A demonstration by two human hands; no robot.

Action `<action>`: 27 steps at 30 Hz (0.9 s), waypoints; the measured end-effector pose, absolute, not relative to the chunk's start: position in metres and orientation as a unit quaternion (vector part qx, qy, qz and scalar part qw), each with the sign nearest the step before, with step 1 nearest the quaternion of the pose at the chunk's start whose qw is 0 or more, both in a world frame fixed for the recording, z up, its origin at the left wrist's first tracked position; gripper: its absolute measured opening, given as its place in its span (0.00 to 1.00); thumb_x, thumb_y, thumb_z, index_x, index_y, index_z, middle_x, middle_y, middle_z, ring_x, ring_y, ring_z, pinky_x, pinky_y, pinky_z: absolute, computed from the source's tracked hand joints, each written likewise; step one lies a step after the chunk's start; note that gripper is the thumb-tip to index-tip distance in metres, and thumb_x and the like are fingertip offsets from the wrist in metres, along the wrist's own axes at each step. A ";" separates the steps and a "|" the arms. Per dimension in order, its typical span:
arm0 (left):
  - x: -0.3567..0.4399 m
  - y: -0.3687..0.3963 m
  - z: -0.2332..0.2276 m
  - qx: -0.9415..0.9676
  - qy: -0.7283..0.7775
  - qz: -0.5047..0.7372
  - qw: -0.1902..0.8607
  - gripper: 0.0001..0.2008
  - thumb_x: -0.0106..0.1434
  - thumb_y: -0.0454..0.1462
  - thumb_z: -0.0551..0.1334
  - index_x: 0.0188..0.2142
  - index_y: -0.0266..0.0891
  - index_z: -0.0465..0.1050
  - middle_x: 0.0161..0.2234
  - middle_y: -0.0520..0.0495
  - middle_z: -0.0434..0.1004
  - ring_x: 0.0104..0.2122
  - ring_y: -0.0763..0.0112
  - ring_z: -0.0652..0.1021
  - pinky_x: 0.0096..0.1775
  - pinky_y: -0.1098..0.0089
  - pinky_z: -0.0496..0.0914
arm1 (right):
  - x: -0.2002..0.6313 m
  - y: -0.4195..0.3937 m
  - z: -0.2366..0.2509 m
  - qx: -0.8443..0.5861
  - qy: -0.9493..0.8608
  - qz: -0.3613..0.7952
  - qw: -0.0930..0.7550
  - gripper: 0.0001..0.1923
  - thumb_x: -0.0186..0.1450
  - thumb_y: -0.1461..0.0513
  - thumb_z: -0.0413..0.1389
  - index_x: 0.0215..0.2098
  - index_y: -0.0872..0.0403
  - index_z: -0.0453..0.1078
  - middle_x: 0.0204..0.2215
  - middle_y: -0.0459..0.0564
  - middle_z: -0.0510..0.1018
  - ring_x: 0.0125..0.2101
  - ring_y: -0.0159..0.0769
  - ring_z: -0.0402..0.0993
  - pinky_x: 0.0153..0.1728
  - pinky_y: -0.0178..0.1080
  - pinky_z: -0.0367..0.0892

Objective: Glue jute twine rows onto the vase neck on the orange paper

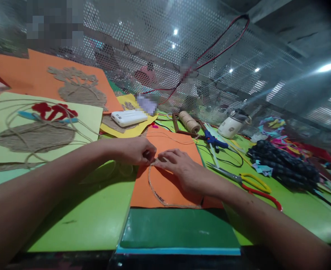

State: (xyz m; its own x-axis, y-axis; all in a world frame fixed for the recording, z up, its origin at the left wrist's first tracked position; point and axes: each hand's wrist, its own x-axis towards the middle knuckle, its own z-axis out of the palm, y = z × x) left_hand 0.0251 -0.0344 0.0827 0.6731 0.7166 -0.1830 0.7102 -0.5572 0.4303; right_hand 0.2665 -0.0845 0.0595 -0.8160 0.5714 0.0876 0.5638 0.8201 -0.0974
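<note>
An orange paper sheet [171,150] lies in front of me on the green table [86,221]. A length of jute twine [154,189] curves across the sheet in a loop. My left hand [134,150] pinches the twine's upper end between thumb and fingers. My right hand [182,165] rests flat on the sheet, its fingertips pressing the same twine right beside the left fingers.
A twine spool [189,121], a blue glue gun [214,142] and yellow-red scissors [252,183] lie to the right. A white power bank [128,117] sits behind. Finished twine pictures on yellow [41,127] and orange [78,88] sheets lie left. Dark green sheet [179,228] at the near edge.
</note>
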 end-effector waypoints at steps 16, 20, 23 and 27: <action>0.023 -0.032 0.083 0.880 0.401 0.004 0.255 0.06 0.58 0.37 0.62 0.32 0.39 0.77 0.28 0.48 0.79 0.28 0.68 0.74 0.31 0.70 0.64 | 0.282 -0.081 0.054 -0.298 -0.950 0.042 0.076 0.32 0.70 0.74 0.55 0.68 0.44 0.69 0.64 0.55 0.72 0.61 0.49 0.64 0.60 0.57 0.66; 0.023 -0.030 0.081 0.882 0.397 0.003 0.255 0.06 0.58 0.37 0.63 0.32 0.39 0.77 0.28 0.48 0.79 0.28 0.68 0.74 0.31 0.70 0.64 | 0.293 -0.076 0.054 -0.302 -0.949 0.041 0.084 0.31 0.66 0.73 0.60 0.64 0.48 0.72 0.63 0.56 0.74 0.59 0.49 0.66 0.58 0.55 0.68; 0.023 -0.031 0.082 0.881 0.402 0.004 0.250 0.06 0.59 0.38 0.62 0.32 0.39 0.77 0.27 0.49 0.78 0.28 0.69 0.73 0.30 0.70 0.63 | 0.306 -0.074 0.057 -0.296 -0.952 0.039 0.062 0.35 0.60 0.74 0.64 0.64 0.50 0.73 0.64 0.58 0.73 0.61 0.52 0.66 0.58 0.56 0.68; 0.024 -0.033 0.084 0.880 0.406 0.003 0.248 0.07 0.60 0.40 0.62 0.31 0.39 0.76 0.27 0.49 0.77 0.27 0.69 0.73 0.30 0.71 0.62 | 0.319 -0.075 0.057 -0.289 -0.955 0.021 0.054 0.36 0.59 0.74 0.64 0.65 0.50 0.72 0.65 0.59 0.71 0.62 0.52 0.64 0.60 0.59 0.66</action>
State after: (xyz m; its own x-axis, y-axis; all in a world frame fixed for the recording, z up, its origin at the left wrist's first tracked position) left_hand 0.0238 -0.0329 0.0837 0.6702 0.7157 -0.1962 0.7130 -0.5477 0.4377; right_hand 0.3194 -0.0752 0.0574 -0.8267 0.5552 0.0913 0.5506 0.8317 -0.0722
